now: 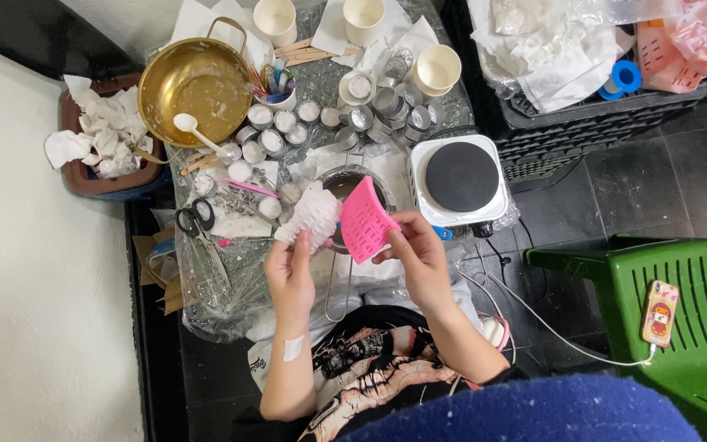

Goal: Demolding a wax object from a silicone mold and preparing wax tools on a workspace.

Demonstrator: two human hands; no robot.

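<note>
Above the small metal pot (pixel 345 190) at the near edge of the cluttered bench (pixel 231 286), the left hand (pixel 290 274) has its fingers closed on a wad of white tissue (pixel 311 214), pressed to the pink perforated mould (pixel 364 219), which the right hand (pixel 421 255) pinches by its lower edge. Judged step: wiping the mould clean. The next move calls for a firm pinch while the tissue works across the face.

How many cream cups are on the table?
3: one cup at the top edge, a second right of it, a third lower right. Clutter may hide others.
</note>
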